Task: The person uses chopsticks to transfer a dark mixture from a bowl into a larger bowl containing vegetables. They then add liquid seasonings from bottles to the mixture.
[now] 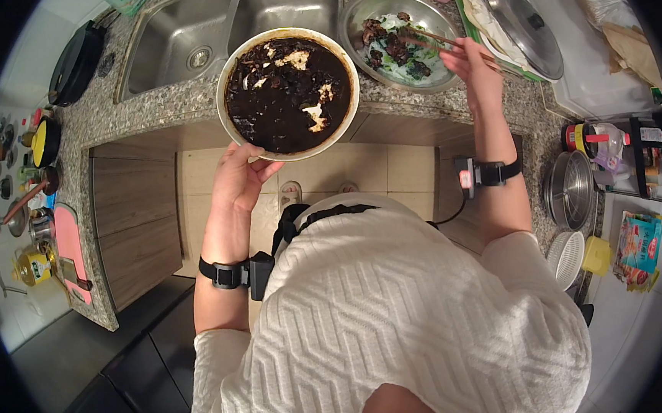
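My left hand [242, 178] grips the near rim of a white bowl [225, 120], thumb over the edge. The bowl is full of dark brown sauce [267, 119], with dark pieces and pale patches showing in it. In my right hand [474, 70] is a pair of wooden chopsticks [440, 39], their tips blurred over a steel basin [382, 79] on the countertop. Dark brown chunks [398, 49] lie in the basin together with pale and green leafy food [417, 59]. The white bowl stands just left of the basin and juts past the counter's front edge.
A double-bowl steel sink [173, 45] lies behind and left of the bowl. Right of the basin a steel lid [523, 26] leans over a white tray. Further left are a black pan [76, 63], a pink cutting board [68, 236] and a cleaver [74, 273]. Steel strainers [571, 189] stand right.
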The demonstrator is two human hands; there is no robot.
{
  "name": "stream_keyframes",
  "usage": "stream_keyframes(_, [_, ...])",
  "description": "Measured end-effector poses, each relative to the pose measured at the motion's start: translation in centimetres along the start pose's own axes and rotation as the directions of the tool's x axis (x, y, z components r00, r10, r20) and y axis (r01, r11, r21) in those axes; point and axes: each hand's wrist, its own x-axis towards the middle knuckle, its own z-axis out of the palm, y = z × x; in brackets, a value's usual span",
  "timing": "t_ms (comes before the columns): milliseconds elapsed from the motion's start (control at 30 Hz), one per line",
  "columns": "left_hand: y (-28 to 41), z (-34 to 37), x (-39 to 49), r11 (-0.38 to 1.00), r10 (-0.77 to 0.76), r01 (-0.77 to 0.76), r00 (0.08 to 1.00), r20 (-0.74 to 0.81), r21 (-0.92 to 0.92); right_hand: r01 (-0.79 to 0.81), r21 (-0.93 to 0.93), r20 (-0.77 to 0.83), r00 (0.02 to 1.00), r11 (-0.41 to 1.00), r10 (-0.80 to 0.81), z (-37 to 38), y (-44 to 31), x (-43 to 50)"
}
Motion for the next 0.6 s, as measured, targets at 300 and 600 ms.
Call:
stream_keyframes(300, [0.0,-0.3,0.2,1.0,0.005,-0.005,1.0,0.025,0.019,0.228,-0.049,0.608,0.779,0.972,-0.152,5.3,-2.5,-6.8])
stream_keyframes(600, [-0.2,-0.1,-0.5,1.0,0.002,-0.002,1.0,0.025,0.016,-0.026,0.001,0.45,0.893,1.0,0.023,8.6,0.0,-7.4])
